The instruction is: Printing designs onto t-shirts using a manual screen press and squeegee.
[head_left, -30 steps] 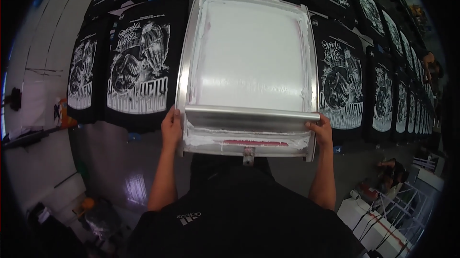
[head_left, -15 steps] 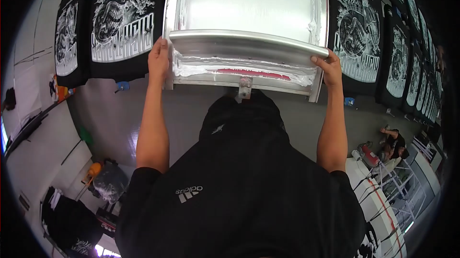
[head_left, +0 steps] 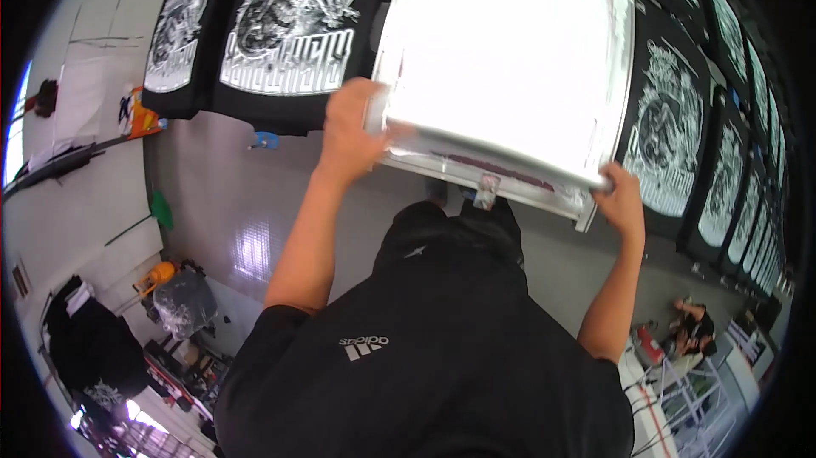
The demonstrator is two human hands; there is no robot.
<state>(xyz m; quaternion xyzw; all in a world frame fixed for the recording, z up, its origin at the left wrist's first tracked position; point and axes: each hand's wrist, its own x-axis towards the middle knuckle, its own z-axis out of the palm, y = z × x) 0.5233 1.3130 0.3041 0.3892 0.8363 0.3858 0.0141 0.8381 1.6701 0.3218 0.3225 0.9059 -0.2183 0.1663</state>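
Observation:
A screen-printing frame point(head_left: 626, 75) with pale metal sides lies in front of me, its mesh point(head_left: 501, 41) glaring white. Across its near end runs a metal squeegee point(head_left: 510, 163), smeared by motion. My left hand point(head_left: 350, 130), also blurred, is closed at the squeegee's left end, over the frame's left side. At the other end my right hand point(head_left: 622, 199) grips the squeegee, with the thumb on top. Dark red and white streaks show between the squeegee and the frame's near edge. A metal clamp point(head_left: 486, 192) sits at the middle of that edge.
Black shirts with white prints lie on boards to the left point(head_left: 285, 28) and right point(head_left: 667, 122), with several more curving away at the right. Another person point(head_left: 695, 326) crouches at the far lower right beside a red machine point(head_left: 648, 344). Dark cloth point(head_left: 93, 343) hangs lower left.
My view has turned, so the frame looks tilted and farther right. The squeegee sits closer to the frame's near edge, and the mesh appears much brighter. Both hands stay at the squeegee's ends.

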